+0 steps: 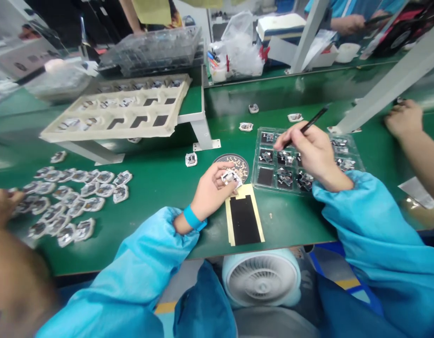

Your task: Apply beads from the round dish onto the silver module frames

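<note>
My left hand (213, 188) holds a small white housing (231, 178) between thumb and fingers, above the near edge of a round dish (240, 164) of tiny parts. A black pad (243, 219) with yellow tape borders lies just below that hand. My right hand (310, 148) grips a dark pen-like tool (313, 120), its fingers pinched round the lower part. That hand is over a clear compartment tray (265, 176) with small dark components in several pockets; the front left pocket shows only its black bottom.
Many white housings (76, 206) cover the left of the green table, where another person's hand (3, 206) reaches in. A beige tray (132, 119) stands on a raised shelf. A slanted metal post (389, 80) and another person's hand (405, 117) are at the right.
</note>
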The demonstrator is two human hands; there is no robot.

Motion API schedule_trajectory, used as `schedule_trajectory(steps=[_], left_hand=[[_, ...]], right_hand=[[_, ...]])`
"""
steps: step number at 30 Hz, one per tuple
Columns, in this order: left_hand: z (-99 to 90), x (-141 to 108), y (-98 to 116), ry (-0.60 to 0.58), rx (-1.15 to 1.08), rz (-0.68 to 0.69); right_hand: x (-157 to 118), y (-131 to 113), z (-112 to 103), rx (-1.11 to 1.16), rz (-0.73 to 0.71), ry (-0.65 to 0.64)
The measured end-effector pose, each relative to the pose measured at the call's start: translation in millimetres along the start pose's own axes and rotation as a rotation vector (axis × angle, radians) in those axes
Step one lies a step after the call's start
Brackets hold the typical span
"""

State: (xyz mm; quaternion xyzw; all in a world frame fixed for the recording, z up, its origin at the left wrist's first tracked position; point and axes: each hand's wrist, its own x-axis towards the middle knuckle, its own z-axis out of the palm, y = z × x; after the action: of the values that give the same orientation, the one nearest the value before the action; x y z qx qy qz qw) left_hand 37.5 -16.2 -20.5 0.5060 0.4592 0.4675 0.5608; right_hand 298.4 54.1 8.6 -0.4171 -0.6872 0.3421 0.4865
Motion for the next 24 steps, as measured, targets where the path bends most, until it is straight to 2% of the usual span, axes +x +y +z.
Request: schedule_trajectory(steps=[2, 5, 7, 9, 16, 19, 22, 24], left_hand=[[-0.4, 0.7, 1.5, 0.001, 0.026, -0.01], [-0.8, 2.8, 2.7, -0.017, 0.075, -0.052], [-0.9, 4.8, 3.1, -0.02, 0.074, -0.059], [-1.0, 6.8, 3.7, -0.013, 0.062, -0.046], [4.0, 9.6, 7.2, 0.042, 0.041, -0.033], [9.4, 8.1, 8.9, 0.077, 0.0, -0.019], [12.3, 6.9, 9.7, 0.08, -0.044, -0.049], [11.3, 6.7, 9.4, 0.083, -0.082, -0.07]], right_hand=[[4.2, 13.2, -3.4, -0.341, -0.011, -0.025], [6.3, 32.3, -1.4, -0.78, 0.032, -0.164], [6.7, 39.7, 2.5, -0.892, 0.085, -0.215], [7.1, 42.1, 5.6, -0.904, 0.113, -0.21], [5.1, 25.2, 5.9, -0.597, 0.185, -0.139], [-1.1, 5.9, 11.1, -0.327, 0.166, -0.092], [-11.2, -15.8, 22.9, 0.055, 0.287, -0.157], [-18.6, -25.4, 32.5, 0.227, 0.398, -0.232]])
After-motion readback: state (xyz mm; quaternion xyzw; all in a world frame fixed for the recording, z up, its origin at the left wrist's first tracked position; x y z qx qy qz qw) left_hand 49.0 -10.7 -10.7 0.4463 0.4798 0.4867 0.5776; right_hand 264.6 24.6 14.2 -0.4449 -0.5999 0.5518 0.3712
